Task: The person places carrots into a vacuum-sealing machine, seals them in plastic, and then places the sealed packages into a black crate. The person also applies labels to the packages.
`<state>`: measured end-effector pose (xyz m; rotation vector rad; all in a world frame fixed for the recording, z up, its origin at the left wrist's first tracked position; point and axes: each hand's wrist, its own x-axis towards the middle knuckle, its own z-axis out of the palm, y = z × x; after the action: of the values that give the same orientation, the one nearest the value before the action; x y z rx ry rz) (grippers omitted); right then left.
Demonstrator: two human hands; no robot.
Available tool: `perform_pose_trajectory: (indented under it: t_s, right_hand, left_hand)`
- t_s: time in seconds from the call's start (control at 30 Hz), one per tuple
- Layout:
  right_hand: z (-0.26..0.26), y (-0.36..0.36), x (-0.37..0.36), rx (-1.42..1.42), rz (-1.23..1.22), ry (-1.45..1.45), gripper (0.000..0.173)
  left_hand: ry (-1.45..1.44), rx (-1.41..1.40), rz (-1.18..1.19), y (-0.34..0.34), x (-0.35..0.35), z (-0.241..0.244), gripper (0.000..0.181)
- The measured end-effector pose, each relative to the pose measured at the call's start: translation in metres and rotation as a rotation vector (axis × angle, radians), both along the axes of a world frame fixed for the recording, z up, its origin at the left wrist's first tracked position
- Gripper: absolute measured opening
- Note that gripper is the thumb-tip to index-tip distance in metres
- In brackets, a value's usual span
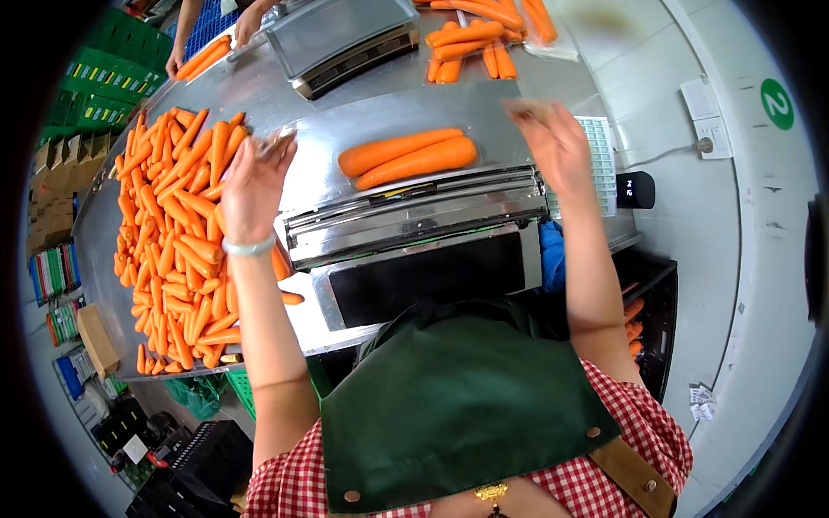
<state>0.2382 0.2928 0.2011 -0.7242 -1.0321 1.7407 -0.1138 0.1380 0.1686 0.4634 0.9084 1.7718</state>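
Observation:
Two large carrots (414,158) lie side by side between my hands, just behind the metal bar of a film-wrapping machine (414,217). A dark heating plate (427,278) forms the near part of that machine. My left hand (249,184), with a pale bangle at the wrist, is raised beside the loose carrot pile (175,239). On the other side my right hand (557,146) is up over the right end of the bar. Both sets of fingertips are blurred, so whether they pinch clear film does not show. A glossy sheet-like surface (401,113) stretches between them.
A weighing scale (350,45) stands at the back. Bagged carrots (466,45) lie to its right. Another person's hands (246,26) are near carrots at the far left. A label sheet (596,162) and a small black display (635,190) sit by the wall.

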Motion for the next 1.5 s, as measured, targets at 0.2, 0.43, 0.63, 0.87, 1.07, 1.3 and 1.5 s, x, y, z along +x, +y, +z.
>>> perform_pose_trajectory:
  t_s: [0.2,0.43,0.63,0.87,1.07,1.3,1.5]
  right_hand:
    - [-0.11,0.063,-0.034,0.646,0.278,-1.189,0.024]
    - [-0.083,0.055,-0.033,0.417,0.611,-1.13,0.041]
    - [-0.058,0.017,-0.012,0.533,0.535,-1.08,0.046]
    - [-0.03,-0.097,0.045,0.027,0.646,-1.079,0.053]
    - [-0.117,-0.144,0.073,0.373,0.375,-1.2,0.049]
    - [-0.144,-0.184,0.104,-0.032,0.15,-1.027,0.036]
    - [-0.158,-0.208,0.097,-0.066,-0.06,-0.8,0.027]
  left_hand:
    - [1.245,-0.422,-0.033,0.051,0.017,-0.097,0.019]
    - [0.582,-0.485,-0.404,0.039,0.015,-0.066,0.035]
    - [0.833,-0.545,-0.27,-0.005,0.037,-0.053,0.05]
    - [0.508,-0.803,-0.399,-0.11,0.1,-0.04,0.052]
    - [1.176,-0.725,-0.137,-0.13,0.13,-0.11,0.049]
    - [0.68,-0.573,0.075,-0.175,0.131,-0.146,0.023]
    - [0.805,-0.425,0.036,-0.181,0.149,-0.148,0.016]
